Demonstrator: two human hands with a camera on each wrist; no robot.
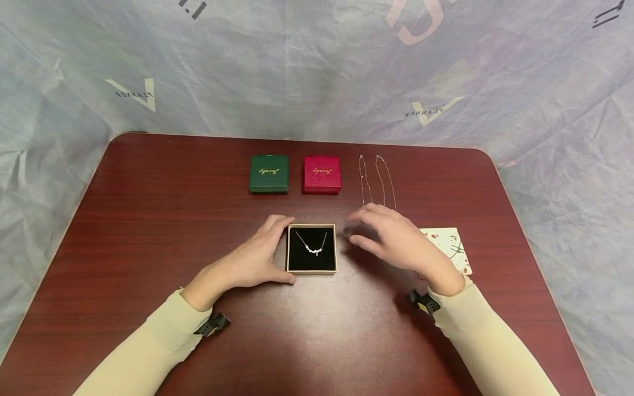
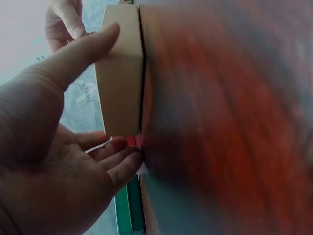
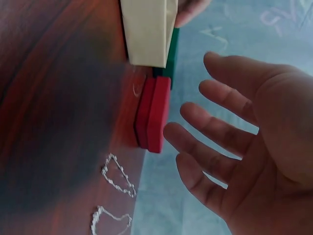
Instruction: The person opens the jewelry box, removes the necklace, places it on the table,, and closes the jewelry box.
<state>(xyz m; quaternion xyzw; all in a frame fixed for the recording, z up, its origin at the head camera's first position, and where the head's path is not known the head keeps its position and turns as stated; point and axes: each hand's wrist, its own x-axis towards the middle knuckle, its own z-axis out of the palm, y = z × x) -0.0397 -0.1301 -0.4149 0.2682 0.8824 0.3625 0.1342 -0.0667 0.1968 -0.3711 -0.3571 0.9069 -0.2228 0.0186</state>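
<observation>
A small open gift box (image 1: 311, 273) with a black lining stands mid-table, and a silver necklace (image 1: 315, 251) lies displayed on the lining. My left hand (image 1: 255, 258) grips the box's left end, thumb at the near side and fingers at the far side. In the left wrist view, the thumb (image 2: 93, 46) overlaps the box's tan wall (image 2: 120, 93). Right of the box, my right hand (image 1: 391, 236) hovers with nothing in it, apart from the box. Its fingers (image 3: 210, 117) are spread and slightly bent in the right wrist view.
Behind the box sit a closed green jewelry box (image 1: 269, 174) and a closed red jewelry box (image 1: 322, 175). Two thin chain necklaces (image 1: 365, 179) lie to their right, partly behind my right hand. A floral-patterned white lid or card (image 1: 453, 247) lies under the right forearm.
</observation>
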